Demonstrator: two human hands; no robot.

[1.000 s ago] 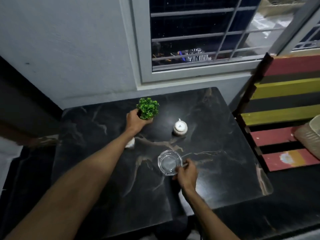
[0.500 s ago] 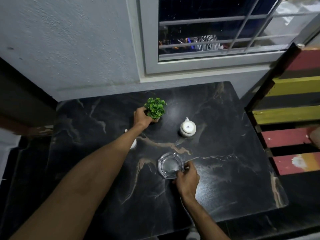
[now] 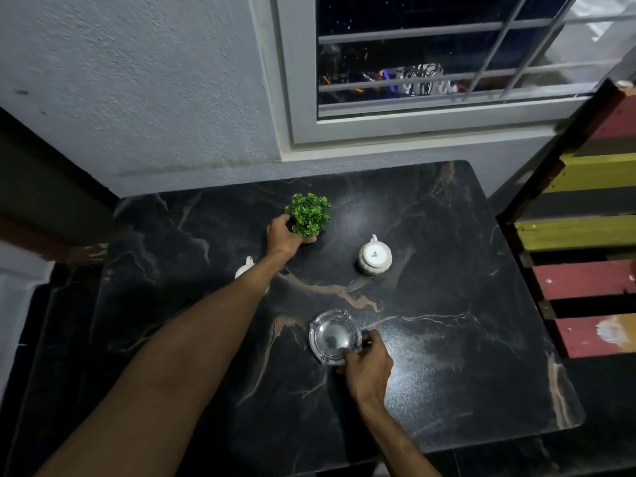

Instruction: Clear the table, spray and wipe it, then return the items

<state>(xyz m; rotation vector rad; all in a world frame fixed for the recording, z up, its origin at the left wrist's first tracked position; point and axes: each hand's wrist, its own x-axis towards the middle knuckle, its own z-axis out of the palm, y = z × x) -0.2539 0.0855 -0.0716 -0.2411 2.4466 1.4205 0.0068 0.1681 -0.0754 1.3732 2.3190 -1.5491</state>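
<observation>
A black marble table (image 3: 464, 356) holds a small green potted plant (image 3: 309, 214) near its far middle. My left hand (image 3: 284, 235) is wrapped around the plant's pot, which is mostly hidden by my fingers. A clear glass ashtray (image 3: 332, 335) sits nearer to me, and my right hand (image 3: 366, 364) pinches its right rim. An upturned white cup (image 3: 375, 258) stands right of the plant. Another white cup (image 3: 245, 268) shows only partly behind my left forearm.
A grey wall and a barred window (image 3: 447, 63) stand right behind the table. A bench of red, yellow and black slats (image 3: 585, 235) borders the table's right side. A dark seat (image 3: 44, 187) lies at the left.
The camera has shifted so the table sits lower and larger in view. Both hands stay on the plant and the ashtray, which remain in place on the table.
</observation>
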